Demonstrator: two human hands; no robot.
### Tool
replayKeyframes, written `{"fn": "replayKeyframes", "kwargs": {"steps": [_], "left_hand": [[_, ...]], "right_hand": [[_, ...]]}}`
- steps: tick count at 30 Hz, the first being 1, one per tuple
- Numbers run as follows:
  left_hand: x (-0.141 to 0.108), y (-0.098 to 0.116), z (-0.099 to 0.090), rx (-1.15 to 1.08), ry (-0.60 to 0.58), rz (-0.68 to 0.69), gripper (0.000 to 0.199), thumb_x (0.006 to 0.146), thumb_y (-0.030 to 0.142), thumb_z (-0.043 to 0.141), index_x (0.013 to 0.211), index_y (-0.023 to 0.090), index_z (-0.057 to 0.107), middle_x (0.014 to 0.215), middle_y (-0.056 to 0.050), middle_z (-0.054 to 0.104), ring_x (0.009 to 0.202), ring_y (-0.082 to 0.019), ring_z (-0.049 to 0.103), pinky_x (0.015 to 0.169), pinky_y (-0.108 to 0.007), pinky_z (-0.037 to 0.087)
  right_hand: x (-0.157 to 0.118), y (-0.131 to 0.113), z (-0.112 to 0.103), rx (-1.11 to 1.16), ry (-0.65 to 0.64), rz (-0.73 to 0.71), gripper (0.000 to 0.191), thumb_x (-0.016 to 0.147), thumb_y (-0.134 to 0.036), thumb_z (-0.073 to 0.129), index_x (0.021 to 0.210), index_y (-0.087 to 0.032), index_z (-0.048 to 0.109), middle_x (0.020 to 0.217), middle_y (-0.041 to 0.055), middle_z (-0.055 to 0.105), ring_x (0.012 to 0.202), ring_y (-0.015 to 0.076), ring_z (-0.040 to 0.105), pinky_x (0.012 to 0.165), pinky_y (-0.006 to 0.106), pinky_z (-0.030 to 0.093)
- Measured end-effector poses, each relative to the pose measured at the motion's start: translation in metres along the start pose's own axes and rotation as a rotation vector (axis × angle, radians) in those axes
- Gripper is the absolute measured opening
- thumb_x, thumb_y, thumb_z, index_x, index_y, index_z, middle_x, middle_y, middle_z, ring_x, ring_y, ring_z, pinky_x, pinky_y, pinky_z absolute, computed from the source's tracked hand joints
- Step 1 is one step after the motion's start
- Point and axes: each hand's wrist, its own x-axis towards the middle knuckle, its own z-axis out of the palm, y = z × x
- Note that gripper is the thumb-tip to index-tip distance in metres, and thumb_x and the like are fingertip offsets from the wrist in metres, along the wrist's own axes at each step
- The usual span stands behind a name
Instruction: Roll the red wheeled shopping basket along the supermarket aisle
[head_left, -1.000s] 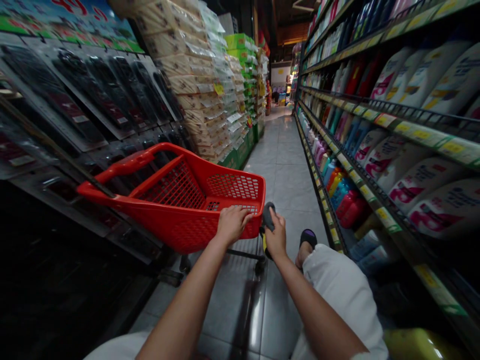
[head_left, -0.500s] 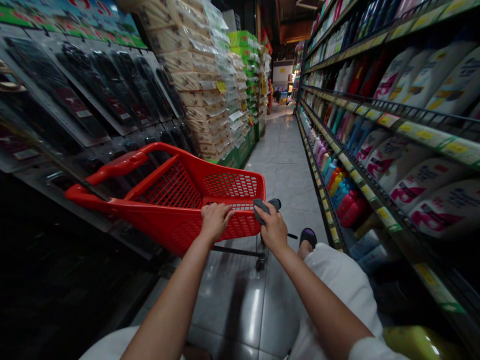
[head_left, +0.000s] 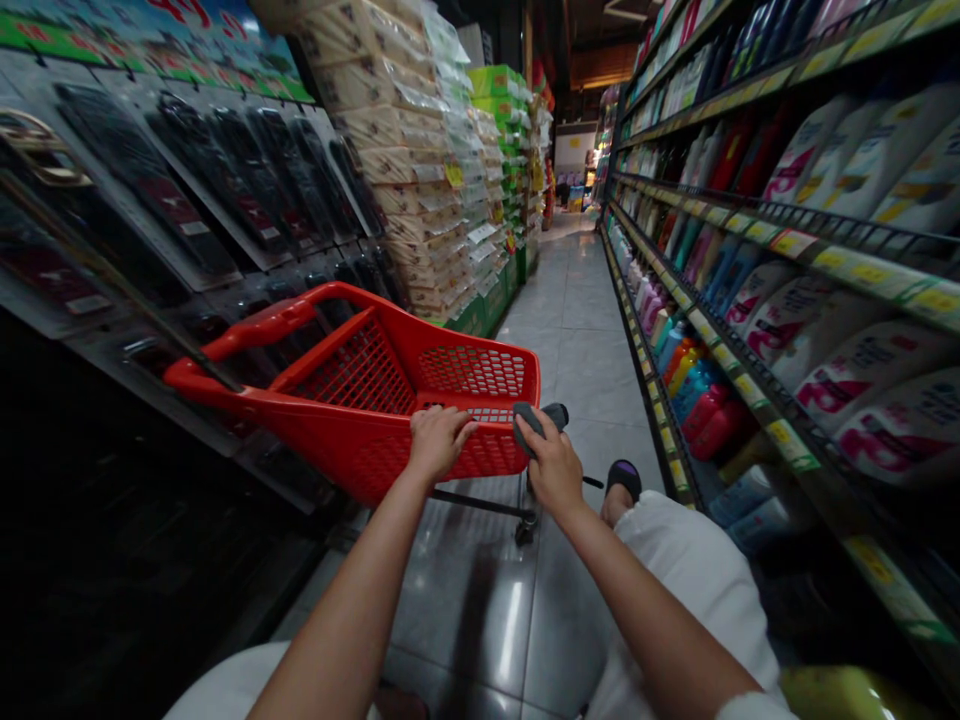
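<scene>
A red shopping cart [head_left: 300, 425] stands sideways across the aisle in front of me, its handle toward the left. My left hand [head_left: 439, 440] is closed over the near top rim of the basket. Near the basket's right corner, my right hand [head_left: 551, 462] grips a dark grey cloth [head_left: 531, 425], which lies against the rim there. Part of the cloth sticks out beyond my fingers on the right. The palms of both hands are hidden from above.
Shelves of bottles [head_left: 795, 310] run along the right side. Stacked packages [head_left: 412, 170] and hanging black packaged goods [head_left: 217, 180] line the left. The tiled floor [head_left: 585, 340] stretches away between them. My foot in a dark slipper [head_left: 624, 480] is right of the cart.
The cart and both hands appear slightly farther right in the view, as do the shelves and stacks. The cloth is pressed at the rim corner as before, its shape slightly changed.
</scene>
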Motion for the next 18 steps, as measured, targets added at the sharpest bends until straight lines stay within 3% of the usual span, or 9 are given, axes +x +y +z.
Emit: {"fn": "replayKeyframes", "kwargs": {"steps": [5,8,10,12,15,18], "left_hand": [[0.003,0.005,0.0,0.023,-0.007,-0.037,0.037,0.097,0.047,0.042,0.091,0.023,0.07,0.093,-0.005,0.071,0.093,-0.024,0.057,0.079,-0.039,0.029],[0.005,0.008,0.0,0.027,0.003,-0.054,0.036,0.097,0.047,0.043,0.091,0.023,0.07,0.094,-0.005,0.071,0.093,-0.025,0.057,0.079,-0.039,0.03],[0.005,0.008,0.0,0.028,0.005,-0.05,0.037,0.097,0.047,0.042,0.089,0.023,0.069,0.093,-0.005,0.071,0.093,-0.024,0.056,0.079,-0.039,0.03],[0.004,0.006,-0.001,0.027,0.002,-0.044,0.037,0.097,0.047,0.041,0.088,0.023,0.069,0.093,-0.005,0.072,0.093,-0.024,0.056,0.079,-0.039,0.03],[0.002,0.004,-0.005,0.023,-0.014,-0.032,0.037,0.097,0.046,0.041,0.087,0.023,0.068,0.093,-0.005,0.072,0.092,-0.023,0.056,0.078,-0.038,0.03],[0.001,0.003,-0.007,0.024,-0.029,-0.018,0.038,0.097,0.046,0.039,0.088,0.024,0.068,0.093,-0.005,0.072,0.091,-0.023,0.056,0.078,-0.037,0.03]], "right_hand": [[0.018,0.0,-0.002,-0.005,0.033,0.1,0.073,0.076,0.001,0.044,0.139,-0.035,0.055,0.154,-0.0023,0.042,0.108,0.0231,0.059,0.091,0.036,0.053],[0.002,-0.004,0.009,0.038,0.048,0.01,0.079,0.075,0.003,0.043,0.143,-0.037,0.049,0.159,-0.003,0.033,0.109,0.0225,0.059,0.093,0.037,0.053],[-0.013,0.005,0.024,0.167,0.082,-0.011,0.083,0.071,0.004,0.042,0.143,-0.037,0.048,0.16,-0.0039,0.03,0.12,0.0224,0.056,0.101,0.037,0.049],[-0.022,0.024,0.041,0.366,0.142,0.126,0.081,0.069,0.002,0.042,0.141,-0.031,0.052,0.156,-0.0001,0.039,0.13,0.0226,0.051,0.108,0.039,0.044],[-0.018,0.057,0.063,0.679,0.188,0.439,0.071,0.067,-0.006,0.048,0.137,-0.02,0.057,0.14,0.0079,0.058,0.127,0.0243,0.055,0.109,0.045,0.043],[0.01,0.075,0.065,0.875,0.225,0.496,0.068,0.068,-0.015,0.054,0.137,-0.015,0.056,0.137,0.011,0.06,0.124,0.0244,0.057,0.109,0.046,0.042]]}}
